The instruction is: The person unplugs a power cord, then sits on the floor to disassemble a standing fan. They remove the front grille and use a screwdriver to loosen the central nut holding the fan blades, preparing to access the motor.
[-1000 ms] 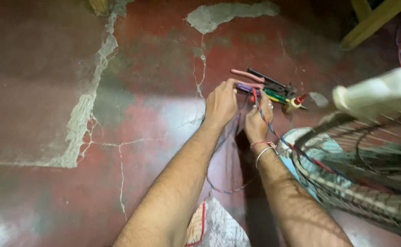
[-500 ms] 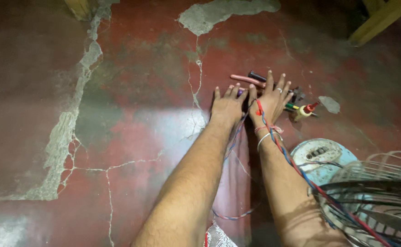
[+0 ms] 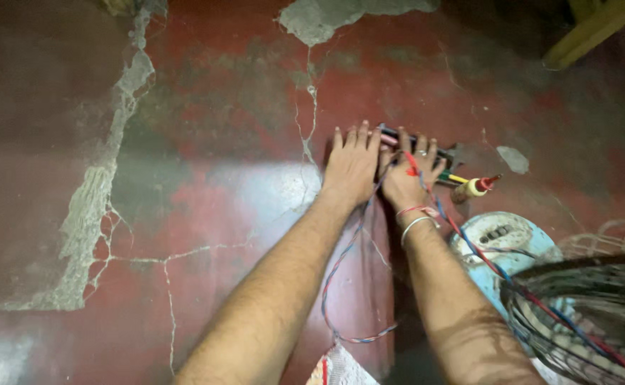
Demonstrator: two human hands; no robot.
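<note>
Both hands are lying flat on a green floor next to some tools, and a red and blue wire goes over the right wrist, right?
Not quite: the floor is red with pale cracks, not green, as the head view shows. The rest holds: the left hand and right hand lie flat by the tools, and the red and blue wire crosses the right wrist.

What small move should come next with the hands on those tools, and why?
Probably curl the right hand around one tool: both hands lie flat and open over the tool pile, the left hand beside it, nothing gripped yet, and the red-blue wire crosses the right wrist.
</note>
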